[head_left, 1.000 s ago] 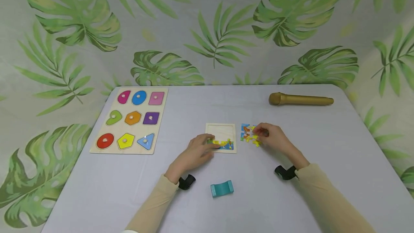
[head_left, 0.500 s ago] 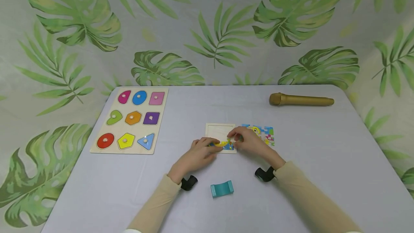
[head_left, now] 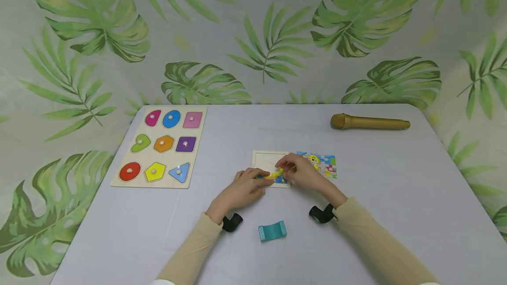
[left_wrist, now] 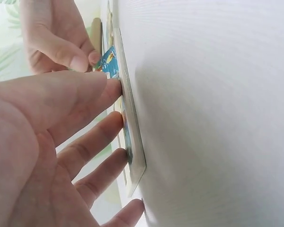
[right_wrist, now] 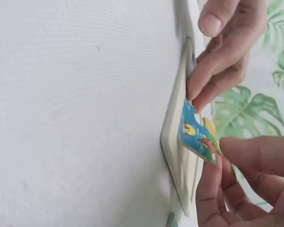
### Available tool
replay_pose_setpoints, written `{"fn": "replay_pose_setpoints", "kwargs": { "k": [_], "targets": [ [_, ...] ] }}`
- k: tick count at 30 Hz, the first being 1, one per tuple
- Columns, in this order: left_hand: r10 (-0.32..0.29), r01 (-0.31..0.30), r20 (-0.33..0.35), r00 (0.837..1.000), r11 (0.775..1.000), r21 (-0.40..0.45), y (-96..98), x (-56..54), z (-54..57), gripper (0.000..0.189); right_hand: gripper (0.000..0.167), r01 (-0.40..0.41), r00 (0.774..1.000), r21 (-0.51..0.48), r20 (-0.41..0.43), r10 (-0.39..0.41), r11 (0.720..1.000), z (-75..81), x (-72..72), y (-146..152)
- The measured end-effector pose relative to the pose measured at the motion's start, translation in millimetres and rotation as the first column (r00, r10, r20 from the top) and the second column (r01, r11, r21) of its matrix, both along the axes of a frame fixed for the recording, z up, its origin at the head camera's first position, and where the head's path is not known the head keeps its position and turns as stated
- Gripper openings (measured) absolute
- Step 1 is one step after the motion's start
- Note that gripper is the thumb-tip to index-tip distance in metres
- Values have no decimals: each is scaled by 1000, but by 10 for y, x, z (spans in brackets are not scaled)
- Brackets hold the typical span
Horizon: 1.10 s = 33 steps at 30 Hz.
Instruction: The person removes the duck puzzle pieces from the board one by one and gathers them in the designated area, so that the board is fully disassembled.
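My left hand (head_left: 241, 189) rests its fingertips on the blue-and-yellow puzzle pieces along the near side of a small wooden puzzle frame (head_left: 271, 152). Its fingers are fairly straight in the left wrist view. At the frame's right side, my right hand (head_left: 306, 175) pinches the edge of a blue jigsaw piece (right_wrist: 197, 135) with fish printed on it between thumb and fingers. That piece is tilted, its right end raised above the frame's rim in the right wrist view. Right of the frame lie several other jigsaw pieces (head_left: 330, 162), partly hidden behind my right hand.
A wooden shape board (head_left: 166, 156) with several coloured knobbed shapes lies at the left. Toward the back right is a brown microphone-shaped object (head_left: 370, 122). A curved teal block (head_left: 272, 232) sits nearer me, between the forearms. Leaf-patterned cloth hangs behind the table.
My right hand has moved left from the loose pieces to the frame's right side, where it has taken hold of the fish piece and tilted it up. My left hand has barely shifted.
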<state>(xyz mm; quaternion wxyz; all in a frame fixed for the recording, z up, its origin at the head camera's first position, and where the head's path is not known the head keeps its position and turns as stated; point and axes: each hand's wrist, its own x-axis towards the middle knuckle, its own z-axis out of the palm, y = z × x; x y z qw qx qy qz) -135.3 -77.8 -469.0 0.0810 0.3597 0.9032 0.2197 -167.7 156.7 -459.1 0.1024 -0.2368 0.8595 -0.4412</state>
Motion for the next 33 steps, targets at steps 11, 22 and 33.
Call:
{"fn": "replay_pose_setpoints", "kwargs": {
  "k": [11, 22, 33],
  "targets": [
    [0, 1, 24, 1000, 1000, -5, -4, -14, -9, 35, 17, 10, 1000, 50, -8, -10, 999, -68, 6, 22],
    [4, -4, 42, 999, 1000, 11, -2, -10, -2, 35, 17, 138, 981, -4, 139, -136, 990, 24, 39, 481],
    [1, -2, 44, 999, 999, 33, -13, -3, -2, 35, 17, 192, 969, 42, 151, -196, 981, 69, 247, 1102]
  ]
}}
